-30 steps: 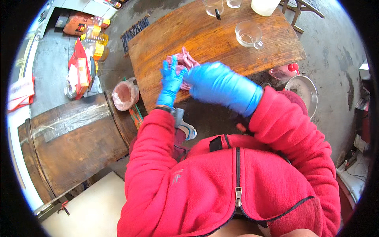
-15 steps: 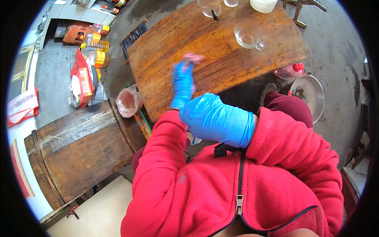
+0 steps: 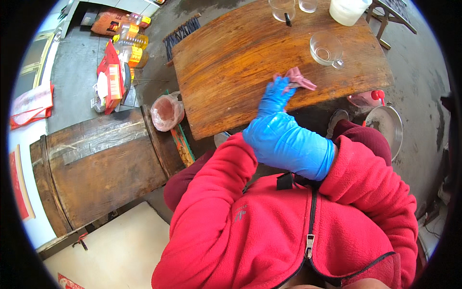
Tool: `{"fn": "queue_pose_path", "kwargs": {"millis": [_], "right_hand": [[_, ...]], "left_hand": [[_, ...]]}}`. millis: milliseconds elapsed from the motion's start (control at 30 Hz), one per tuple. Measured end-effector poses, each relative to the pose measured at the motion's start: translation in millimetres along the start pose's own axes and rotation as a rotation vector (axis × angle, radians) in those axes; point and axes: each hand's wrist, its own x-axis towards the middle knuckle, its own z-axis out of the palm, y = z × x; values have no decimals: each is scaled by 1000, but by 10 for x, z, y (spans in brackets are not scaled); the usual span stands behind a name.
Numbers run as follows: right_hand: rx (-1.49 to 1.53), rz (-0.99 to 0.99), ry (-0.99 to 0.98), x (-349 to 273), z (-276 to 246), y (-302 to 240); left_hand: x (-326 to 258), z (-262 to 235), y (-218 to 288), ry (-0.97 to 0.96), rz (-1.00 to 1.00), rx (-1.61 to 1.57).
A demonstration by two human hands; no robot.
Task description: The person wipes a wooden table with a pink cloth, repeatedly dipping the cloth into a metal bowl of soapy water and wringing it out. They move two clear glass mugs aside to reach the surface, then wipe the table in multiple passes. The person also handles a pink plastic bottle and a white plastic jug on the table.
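My left hand (image 3: 275, 98), in a blue glove, is closed on a crumpled pink cloth (image 3: 299, 79) pressed to the wooden table (image 3: 226, 62). My right hand (image 3: 270, 138), gloved in blue too, lies across my left wrist and closes on the red sleeve cuff there; its fingertips are mostly hidden. Beyond the cloth, to the right, stands a clear glass cup with a handle (image 3: 326, 49). A small black stick-like thing (image 3: 288, 19) lies farther back, beside a clear glass (image 3: 283, 8).
A small glass (image 3: 308, 5) and a white tub (image 3: 349, 10) stand at the table's far edge. On the right floor is a metal basin (image 3: 387, 125). To the left are a bag-lined bin (image 3: 167, 111), a wooden bench (image 3: 106, 168) and several oil bottles (image 3: 134, 50).
My left hand has swept the cloth rightward across the table, from its left part to nearer the handled cup. My right hand has moved along with the left wrist. The view has shifted slightly.
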Motion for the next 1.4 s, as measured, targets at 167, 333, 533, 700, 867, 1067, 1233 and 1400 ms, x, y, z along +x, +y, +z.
{"fn": "queue_pose_path", "kwargs": {"millis": [167,333,533,700,867,1067,1233,1400], "right_hand": [[169,135,19,-62,-37,-12],[196,112,19,-76,-57,-47],[73,154,58,-49,-19,-163],[145,156,-28,-94,-69,-9],[151,139,-28,-122,-131,37],[204,113,-73,-76,-62,-22],[140,169,-8,-61,-42,39],[139,263,-107,-109,-123,138]], "left_hand": [[-702,-1375,-917,477,19,-113],[-994,-1367,-627,921,-956,-992],[-365,-325,-411,425,-326,-899],[-1010,-1069,-1068,647,-445,-712],[-1435,-1671,-1419,1311,-1007,-985],[-624,-1161,-819,822,-501,-541],[-158,-958,-453,110,-87,584],[160,-1409,-1034,626,-191,-742]]}}
